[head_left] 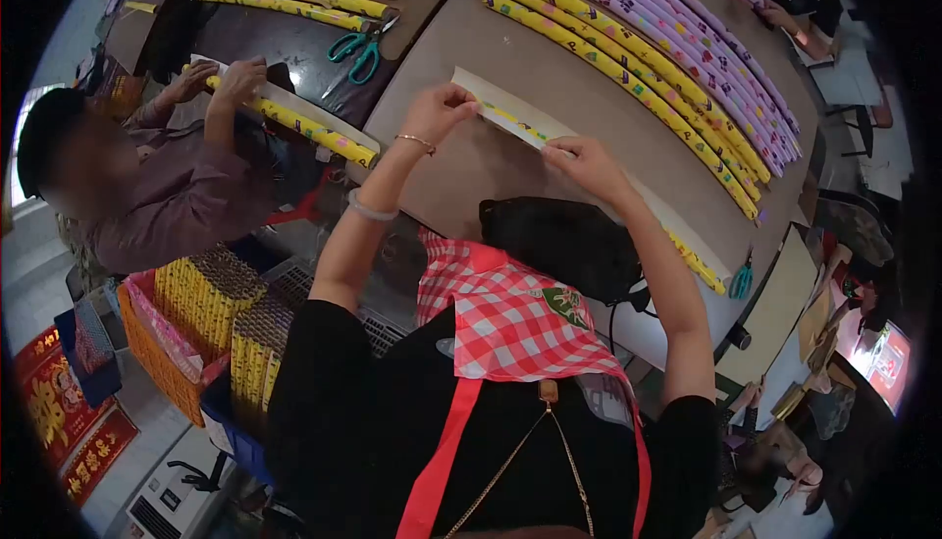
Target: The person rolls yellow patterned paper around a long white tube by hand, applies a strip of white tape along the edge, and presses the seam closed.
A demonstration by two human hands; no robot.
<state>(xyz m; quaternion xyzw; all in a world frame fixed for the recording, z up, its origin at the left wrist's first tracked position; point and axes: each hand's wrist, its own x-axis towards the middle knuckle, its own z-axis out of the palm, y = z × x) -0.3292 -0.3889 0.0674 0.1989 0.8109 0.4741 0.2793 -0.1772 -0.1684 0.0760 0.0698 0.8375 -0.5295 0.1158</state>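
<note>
Both forearms stretched forward over the table, left grip bent inward at the wrist, fingertips pinched on a long yellow-patterned paper near one end, right grip pinching its edge further along, paper running between both grips and past the right, teal scissors beside its far end.

Paper strip stretched over counter. Row of tubes laid beyond strip. Scissors placed left of strip; second scissors placed just beside strip's right end. Bag set on strip's near side. Stacked tubes held in basket, basket placed well left of strip, nearer.
</note>
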